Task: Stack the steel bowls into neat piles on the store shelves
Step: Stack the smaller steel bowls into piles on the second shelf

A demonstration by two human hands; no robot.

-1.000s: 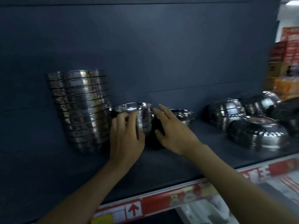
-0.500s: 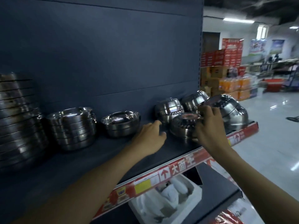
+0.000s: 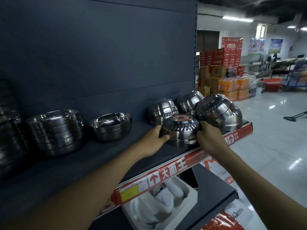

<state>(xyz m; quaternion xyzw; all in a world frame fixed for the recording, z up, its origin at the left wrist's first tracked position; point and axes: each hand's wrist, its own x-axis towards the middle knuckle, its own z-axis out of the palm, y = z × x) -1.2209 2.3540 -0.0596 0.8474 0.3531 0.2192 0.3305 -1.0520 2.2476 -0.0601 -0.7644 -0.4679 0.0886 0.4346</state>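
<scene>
An upside-down steel bowl with a round label on its base (image 3: 180, 131) sits near the front of the dark shelf (image 3: 103, 156). My left hand (image 3: 155, 139) grips its left side and my right hand (image 3: 208, 138) grips its right side. Behind it stand three more inverted bowl piles: one at the back (image 3: 162, 109), one behind right (image 3: 189, 101) and a tilted one at the shelf's right end (image 3: 219, 112). Upright piles stand to the left: a low one (image 3: 110, 126), a taller one (image 3: 55, 131) and a tall pile (image 3: 8, 130) at the frame's left edge.
A red price strip (image 3: 174, 170) runs along the shelf's front edge. Below, a lower shelf holds a white boxed item (image 3: 159, 201) and red packaging (image 3: 222, 221). To the right lies an open tiled aisle (image 3: 274, 138) with stacked boxes and orange bottles (image 3: 232, 87).
Both hands left the upright piles on the left and moved to the right end. My left hand has now closed on the inverted bowl's left side, joining my right hand.
</scene>
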